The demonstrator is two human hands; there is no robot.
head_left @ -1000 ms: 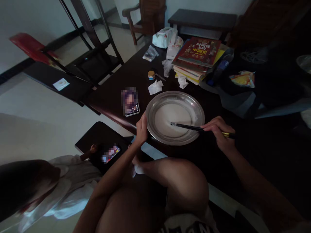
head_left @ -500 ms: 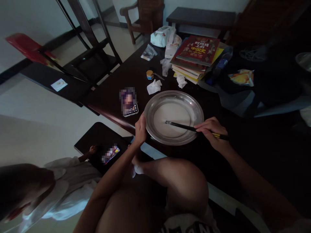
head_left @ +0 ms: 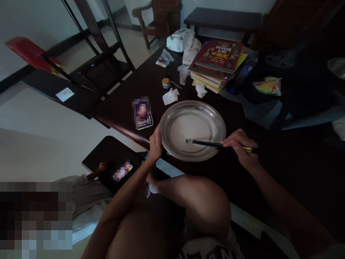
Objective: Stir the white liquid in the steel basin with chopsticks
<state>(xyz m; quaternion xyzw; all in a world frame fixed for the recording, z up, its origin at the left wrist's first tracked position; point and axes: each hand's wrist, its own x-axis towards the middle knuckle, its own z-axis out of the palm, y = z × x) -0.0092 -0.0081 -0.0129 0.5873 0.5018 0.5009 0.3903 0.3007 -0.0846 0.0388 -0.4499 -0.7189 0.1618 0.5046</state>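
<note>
A round metal plate with a flat rim rests on the dark table near its front edge. A pale whitish layer covers its bottom; I cannot tell whether it is liquid or paste. My left hand grips the plate's left rim. My right hand, at the plate's right side, pinches a pair of black chopsticks with gold bands near the thick end. Their tips, coated in white, reach the whitish layer left of the plate's middle.
Left of the plate lies a phone. Behind stand crumpled tissue, a small jar, stacked books and plastic bags. A snack packet lies right. Another person's hand is near a second phone on a low stool.
My right hand has shifted slightly right, drawing the chopstick tips a little to the right and toward me across the whitish layer. My left hand stays on the rim.
</note>
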